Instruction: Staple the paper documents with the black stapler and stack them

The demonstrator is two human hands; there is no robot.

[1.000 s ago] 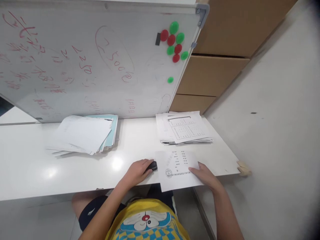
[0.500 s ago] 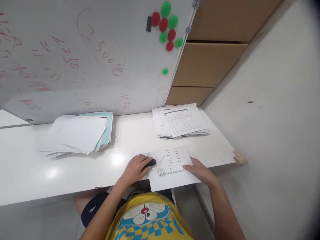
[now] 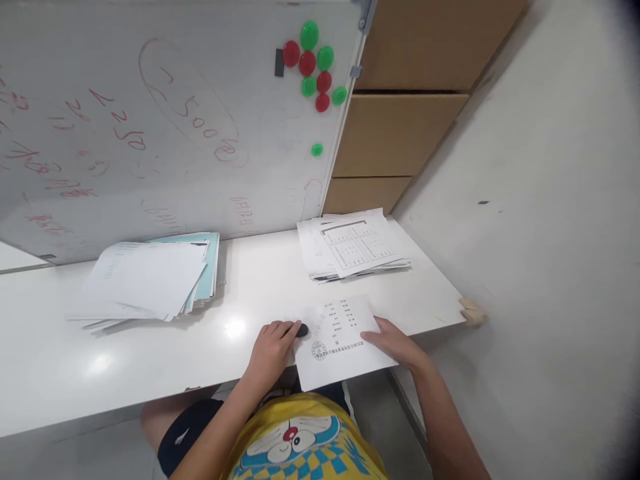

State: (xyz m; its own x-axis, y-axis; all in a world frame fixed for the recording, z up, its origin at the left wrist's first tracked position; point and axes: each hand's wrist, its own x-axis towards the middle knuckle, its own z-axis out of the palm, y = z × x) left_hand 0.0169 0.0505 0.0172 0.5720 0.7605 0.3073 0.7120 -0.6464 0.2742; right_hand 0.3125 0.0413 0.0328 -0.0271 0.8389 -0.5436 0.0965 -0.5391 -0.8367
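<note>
Left hand [image 3: 270, 348] loosely around black stamp [image 3: 302, 330], right hand [image 3: 393, 341] flat on sheet [image 3: 336, 347].

On the table [image 3: 150, 360], a printed sheet [image 3: 340, 340] overhangs the near edge. The left hand [image 3: 270, 347] rests on a small object [image 3: 301, 330] just left of the sheet, and the right hand [image 3: 395, 343] rests on its right side. The right paper stack [image 3: 350, 247] lies behind the sheet, the left paper stack [image 3: 145, 277] well apart to the left, and the whiteboard [image 3: 150, 133] stands behind both.

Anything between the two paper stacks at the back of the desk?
No. Head view shows only bare white desk between the left stack and right stack.
</note>
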